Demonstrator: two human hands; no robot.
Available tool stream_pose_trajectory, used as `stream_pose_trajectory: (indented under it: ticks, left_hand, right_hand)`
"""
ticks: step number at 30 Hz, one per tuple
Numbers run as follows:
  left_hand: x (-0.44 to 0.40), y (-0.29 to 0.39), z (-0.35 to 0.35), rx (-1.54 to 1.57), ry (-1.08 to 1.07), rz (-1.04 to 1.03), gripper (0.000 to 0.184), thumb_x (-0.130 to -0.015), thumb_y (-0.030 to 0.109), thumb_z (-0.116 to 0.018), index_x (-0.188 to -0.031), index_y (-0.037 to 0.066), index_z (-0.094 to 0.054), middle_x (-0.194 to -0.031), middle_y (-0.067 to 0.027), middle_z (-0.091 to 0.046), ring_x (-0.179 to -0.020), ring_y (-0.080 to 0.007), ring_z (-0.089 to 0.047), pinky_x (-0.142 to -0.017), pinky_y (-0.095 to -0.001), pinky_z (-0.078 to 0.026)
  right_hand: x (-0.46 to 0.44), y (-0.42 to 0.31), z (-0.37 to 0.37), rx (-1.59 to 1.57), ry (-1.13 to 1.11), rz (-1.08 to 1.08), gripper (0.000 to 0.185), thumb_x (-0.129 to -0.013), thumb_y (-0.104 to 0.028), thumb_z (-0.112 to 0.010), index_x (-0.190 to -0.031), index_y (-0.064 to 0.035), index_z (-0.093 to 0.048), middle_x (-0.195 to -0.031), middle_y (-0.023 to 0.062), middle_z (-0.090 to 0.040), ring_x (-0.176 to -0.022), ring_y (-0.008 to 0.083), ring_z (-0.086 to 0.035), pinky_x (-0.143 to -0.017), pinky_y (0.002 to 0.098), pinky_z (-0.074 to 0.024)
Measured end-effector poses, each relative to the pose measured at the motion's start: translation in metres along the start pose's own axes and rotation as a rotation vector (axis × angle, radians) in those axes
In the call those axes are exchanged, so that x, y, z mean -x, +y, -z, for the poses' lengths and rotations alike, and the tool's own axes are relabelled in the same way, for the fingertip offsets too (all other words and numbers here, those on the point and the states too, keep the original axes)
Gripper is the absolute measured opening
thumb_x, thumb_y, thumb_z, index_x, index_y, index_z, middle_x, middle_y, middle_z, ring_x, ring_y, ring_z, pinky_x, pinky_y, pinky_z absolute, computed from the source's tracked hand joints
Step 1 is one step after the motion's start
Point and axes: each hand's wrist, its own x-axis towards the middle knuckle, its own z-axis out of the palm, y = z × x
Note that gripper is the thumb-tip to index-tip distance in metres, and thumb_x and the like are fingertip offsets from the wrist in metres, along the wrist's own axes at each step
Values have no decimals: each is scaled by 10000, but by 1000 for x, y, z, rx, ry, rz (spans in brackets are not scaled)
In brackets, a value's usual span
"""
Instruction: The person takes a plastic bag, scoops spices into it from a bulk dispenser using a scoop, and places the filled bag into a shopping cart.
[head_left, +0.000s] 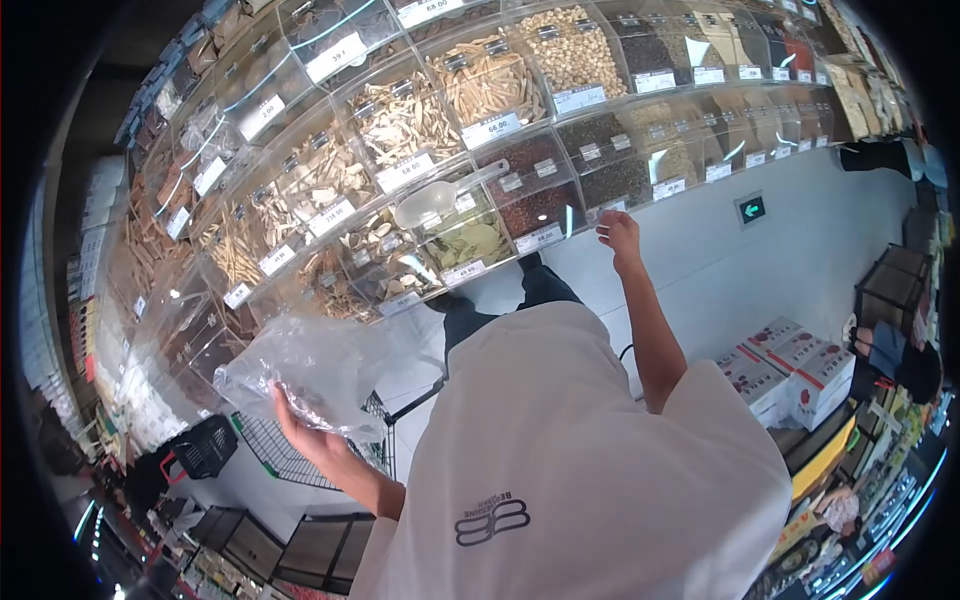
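My left hand (303, 432) is closed on a clear plastic bag (315, 370), which has something dark and reddish low inside it. The bag hangs in front of the lower bins, above a shopping cart (290, 455). My right hand (618, 234) is held by the front edge of the lower bin row, fingers loosely bent and apart, with nothing visible in them. Closest to it is a bin of dark, small-grained goods (610, 180). To its left stands a bin of reddish-brown goods (535, 205). A translucent scoop (425, 204) lies across the bin tops over the green leaves (470, 243).
Tiered clear bins of dried goods with price tags (490, 130) curve across the front. White boxes (785, 370) are stacked on the right. A black basket (205, 445) is at lower left. A green arrow sign (752, 209) marks the pale floor.
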Motion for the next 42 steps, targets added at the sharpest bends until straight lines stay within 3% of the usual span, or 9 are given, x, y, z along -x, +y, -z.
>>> stream_pose_trajectory:
  ticks: [5,9,15,18,24,32,37,40,42]
  left_hand:
    - [42,-15,-19,-158,174,-101,425,-949,312,-623,-1285,58,-567,-1226,-61,-601,-1116,-216,-574,-933,-375,-483]
    - [64,-27,-16,-167,243,-124,463,-954,316,-617,-1318,45,-524,-1251,-89,-581,-1136,-232,-565,-939,-381,-477]
    - [87,-47,13,-94,212,-77,474,-959,309,-614,-1328,37,-498,-1253,-99,-556,-1121,-233,-562,-925,-387,-483]
    - [91,-54,29,-71,229,-90,462,-955,296,-624,-1317,35,-506,-1230,-96,-555,-1115,-224,-559,-908,-383,-491]
    - [99,-64,41,-50,281,-122,448,-954,278,-628,-1312,35,-513,-1234,-91,-555,-1118,-218,-552,-924,-380,-480]
    - [102,-62,31,-84,306,-134,474,-948,287,-633,-1323,25,-507,-1239,-89,-552,-1138,-218,-534,-950,-377,-457]
    - [92,-64,19,-117,214,-112,468,-951,295,-629,-1316,24,-519,-1210,-88,-564,-1099,-212,-550,-933,-366,-464]
    - [87,-62,6,-141,148,-88,408,-958,277,-622,-1270,24,-547,-1168,-76,-585,-1055,-198,-571,-898,-351,-481]
    - [84,-63,-3,-153,119,-74,367,-963,261,-619,-1238,25,-558,-1140,-67,-595,-1027,-187,-582,-871,-340,-491]
  right_hand:
    - [11,3,-31,138,-418,32,157,-873,-108,-614,-1004,-25,-646,-857,52,-668,-734,138,-634,-636,281,-493]
    - [2,16,-79,369,-596,420,185,-848,-85,-645,-1011,0,-632,-815,110,-652,-736,228,-659,-687,355,-522]
    - [45,-84,-137,679,-304,1304,290,-761,-6,-627,-1050,-32,-634,-1028,149,-622,-1011,349,-573,-889,423,-468]
    - [32,-97,-168,754,-346,1499,308,-748,11,-603,-1054,-18,-622,-1073,148,-609,-1065,329,-545,-915,423,-446]
    - [1,-83,-196,1064,-596,1507,251,-779,-9,-574,-1028,-6,-600,-1058,154,-621,-1047,340,-577,-873,438,-461]
    - [33,-59,-93,882,-675,1011,203,-801,-133,-611,-964,-42,-530,-853,176,-637,-827,431,-625,-718,513,-496]
    - [23,12,-6,903,-932,604,287,-768,-72,-617,-1054,-60,-625,-994,190,-645,-1057,400,-590,-887,471,-475]
    - [18,32,8,747,-937,852,245,-743,-30,-626,-985,-41,-660,-996,158,-658,-1147,391,-575,-966,446,-467]
    - [12,36,4,689,-908,745,231,-731,-16,-645,-960,-39,-672,-1044,155,-667,-1209,374,-549,-1014,430,-447]
